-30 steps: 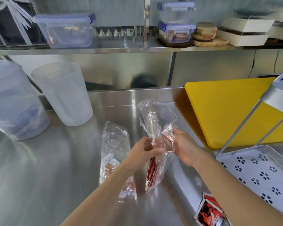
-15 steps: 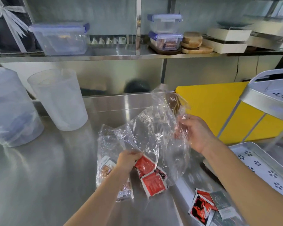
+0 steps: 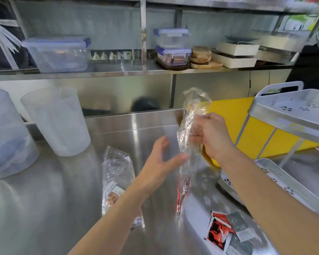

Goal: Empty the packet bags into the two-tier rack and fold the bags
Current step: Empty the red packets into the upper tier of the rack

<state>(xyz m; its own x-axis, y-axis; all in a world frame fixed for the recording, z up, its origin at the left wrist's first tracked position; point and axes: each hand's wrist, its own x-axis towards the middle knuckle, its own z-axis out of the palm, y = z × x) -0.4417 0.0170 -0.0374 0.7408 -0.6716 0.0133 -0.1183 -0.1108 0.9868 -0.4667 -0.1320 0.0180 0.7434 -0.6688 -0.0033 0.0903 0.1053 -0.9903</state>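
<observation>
- Two clear bags are in play. The held bag (image 3: pixel 189 126) hangs upright in the air over the middle of the counter (image 3: pixel 63 208). The second bag (image 3: pixel 116 181) lies flat on the counter just to its left, with brown-printed packets inside.
- The right hand (image 3: pixel 212 138) grips the held bag round its upper part, fingers curled about the bunched plastic. The bag's neck sticks up above the fist.
- The left hand (image 3: pixel 158 162) is spread, fingers apart, holding nothing. Its thumb is at the bag's side, touching it or only just beside it; the blur there makes it hard to tell which.
- Red packets (image 3: pixel 181 197) sit in the bottom of the held bag, so it is not emptied yet.
- A few loose packets (image 3: pixel 226 230), red and dark, lie on the counter near its front edge. They are just in front of the two-tier rack (image 3: pixel 291 116), which stands at the counter's right edge.
- The task looks to be at an early stage. No packets show in the parts of either tier that are in view, both bags hold packets, and neither bag is folded.
- Left to do: tip both bags into the rack, probably gather the loose packets too, then fold the two bags.
</observation>
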